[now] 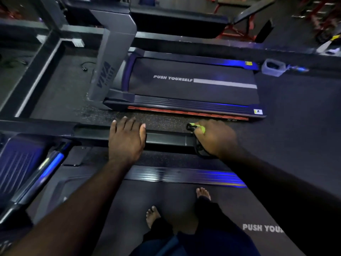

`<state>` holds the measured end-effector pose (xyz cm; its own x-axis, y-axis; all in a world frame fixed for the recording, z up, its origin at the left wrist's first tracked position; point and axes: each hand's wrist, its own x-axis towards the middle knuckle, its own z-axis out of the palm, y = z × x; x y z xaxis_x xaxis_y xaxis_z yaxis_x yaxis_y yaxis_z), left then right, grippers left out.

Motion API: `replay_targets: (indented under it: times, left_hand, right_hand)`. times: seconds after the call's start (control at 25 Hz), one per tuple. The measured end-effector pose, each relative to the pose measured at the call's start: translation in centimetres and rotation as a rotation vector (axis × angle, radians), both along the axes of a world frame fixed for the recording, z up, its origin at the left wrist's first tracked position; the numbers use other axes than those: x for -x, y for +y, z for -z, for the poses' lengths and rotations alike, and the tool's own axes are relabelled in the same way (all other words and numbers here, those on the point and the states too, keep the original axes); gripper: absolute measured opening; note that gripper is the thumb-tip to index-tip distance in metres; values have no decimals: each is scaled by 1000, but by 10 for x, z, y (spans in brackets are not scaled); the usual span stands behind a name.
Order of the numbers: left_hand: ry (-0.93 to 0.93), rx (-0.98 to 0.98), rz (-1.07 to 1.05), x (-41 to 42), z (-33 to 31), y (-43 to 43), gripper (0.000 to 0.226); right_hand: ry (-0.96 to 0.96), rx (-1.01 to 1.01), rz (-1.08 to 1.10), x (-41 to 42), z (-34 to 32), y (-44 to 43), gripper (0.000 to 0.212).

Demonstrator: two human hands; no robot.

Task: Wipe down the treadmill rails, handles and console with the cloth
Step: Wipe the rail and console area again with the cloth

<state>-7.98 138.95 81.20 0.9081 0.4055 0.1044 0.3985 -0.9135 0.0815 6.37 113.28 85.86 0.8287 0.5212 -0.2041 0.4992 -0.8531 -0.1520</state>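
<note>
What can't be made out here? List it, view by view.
Head view:
- Green item: mostly covered by the right hand gripping it; cloth or not, cannot tell.
- Rail: its end is hidden under that hand.
- Console: cut off by the left edge, blurred.
- Belt lettering: last part hidden by the right arm.
- Tub: contents too dark.

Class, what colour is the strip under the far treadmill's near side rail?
The strip is orange-red; head view.

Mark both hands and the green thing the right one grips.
left hand (125,139): head view, back of the hand.
right hand (216,139): head view, back of the hand.
green thing (200,128): head view, part showing past the fingers.
</note>
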Motion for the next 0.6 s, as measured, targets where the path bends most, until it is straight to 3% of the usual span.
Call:
replay_targets:
  times: [0.16, 0.4, 0.6]
  left_hand:
    - [32, 11, -93, 4, 2, -13, 63]
    - [24, 183, -387, -24, 0, -90, 83]
    - [17, 221, -516, -29, -2, -115, 88]
  right_hand:
    - [-304, -251, -162, 49, 27, -60, 49]
    - [35, -246, -156, -18, 23, -40, 52]
    - [-86, -386, -260, 12, 26, -81, 51]
